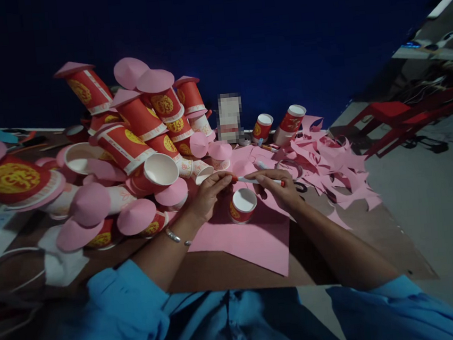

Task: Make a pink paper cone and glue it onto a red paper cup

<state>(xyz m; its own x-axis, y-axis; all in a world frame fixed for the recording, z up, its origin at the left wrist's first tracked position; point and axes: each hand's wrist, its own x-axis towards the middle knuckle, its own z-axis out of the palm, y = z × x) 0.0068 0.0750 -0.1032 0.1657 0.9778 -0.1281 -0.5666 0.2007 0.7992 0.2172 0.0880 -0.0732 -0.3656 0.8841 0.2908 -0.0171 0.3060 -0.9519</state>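
over the pink sheet (253,239) on the surface (220,275), a pen (257,180) is gripped at both ends: the left hand (207,196) has its fingers pinched on the red cap end, the right hand (278,189) has its fingers closed round the barrel. just below the pen, between the hands, a red cup (243,206) is seen upright on the sheet, mouth up. a heap of pink-lidded cups (128,147) is piled to the left, pink scraps (330,165) are strewn to the right, and scissors (300,186) are partly hidden behind the right hand.
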